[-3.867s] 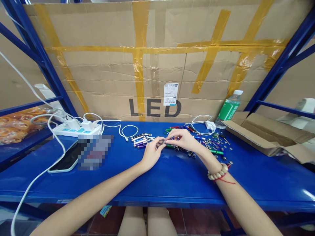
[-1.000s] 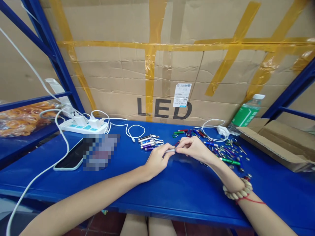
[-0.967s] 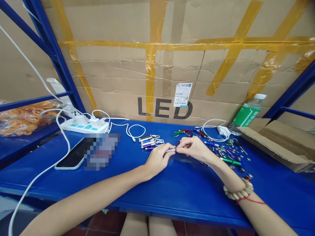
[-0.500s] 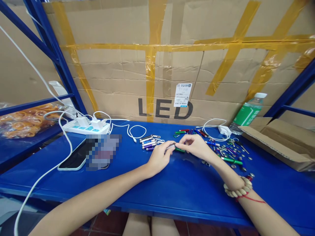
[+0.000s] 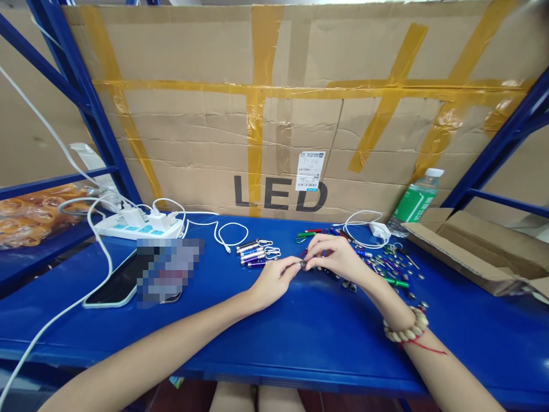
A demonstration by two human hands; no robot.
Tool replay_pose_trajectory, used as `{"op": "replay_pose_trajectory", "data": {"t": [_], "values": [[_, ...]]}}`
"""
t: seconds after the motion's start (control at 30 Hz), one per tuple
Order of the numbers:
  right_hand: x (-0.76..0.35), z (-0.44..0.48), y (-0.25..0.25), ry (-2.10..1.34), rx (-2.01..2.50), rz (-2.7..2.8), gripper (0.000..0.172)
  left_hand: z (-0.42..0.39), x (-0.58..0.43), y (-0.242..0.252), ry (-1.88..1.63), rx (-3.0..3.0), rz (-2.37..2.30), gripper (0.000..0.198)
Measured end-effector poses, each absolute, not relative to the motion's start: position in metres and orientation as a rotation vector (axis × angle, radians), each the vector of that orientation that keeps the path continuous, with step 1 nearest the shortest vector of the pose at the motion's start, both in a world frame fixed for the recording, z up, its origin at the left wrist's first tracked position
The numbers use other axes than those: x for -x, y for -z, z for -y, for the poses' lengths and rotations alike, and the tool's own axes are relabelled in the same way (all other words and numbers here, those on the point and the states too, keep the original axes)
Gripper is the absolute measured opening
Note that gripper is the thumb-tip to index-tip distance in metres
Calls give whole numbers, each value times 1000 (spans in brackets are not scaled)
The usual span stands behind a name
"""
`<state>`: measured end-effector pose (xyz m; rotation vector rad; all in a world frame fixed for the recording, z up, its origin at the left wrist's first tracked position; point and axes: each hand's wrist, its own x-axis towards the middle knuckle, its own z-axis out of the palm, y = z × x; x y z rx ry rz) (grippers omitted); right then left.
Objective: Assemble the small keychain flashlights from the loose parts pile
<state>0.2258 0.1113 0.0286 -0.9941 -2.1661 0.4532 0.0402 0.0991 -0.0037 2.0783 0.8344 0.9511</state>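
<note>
My left hand (image 5: 272, 281) and my right hand (image 5: 332, 256) meet over the blue shelf (image 5: 300, 326), fingertips pinched together on one small keychain flashlight (image 5: 302, 264). Its silver end shows between the fingers; the rest is hidden. Just left of my hands lies a neat row of finished small flashlights with clips (image 5: 255, 253). To the right sits a loose scatter of coloured flashlight bodies and small round parts (image 5: 386, 266). A bead bracelet circles my right wrist.
A phone (image 5: 115, 284) and a blurred item lie at the left, with a white power strip (image 5: 135, 228) and cables behind. A green-labelled water bottle (image 5: 415, 200) and an open cardboard box (image 5: 476, 246) stand at the right. A taped "LED" carton (image 5: 278, 131) walls the back.
The hands have stayed together on the little flashlight, turning it slightly; a green body seen beside the fingers half a second ago is now hidden. The view shifted a little.
</note>
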Motion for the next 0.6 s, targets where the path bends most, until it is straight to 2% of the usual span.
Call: {"op": "replay_pose_trajectory", "data": {"t": [0.37, 0.6], "values": [[-221, -107, -25, -487, 1208, 2206, 20, -104, -36, 14, -893, -2147, -786, 18], [-220, -110, -20, -694, 1198, 2091, 20, -101, -37, 13, -980, -2133, -860, 14]]}}
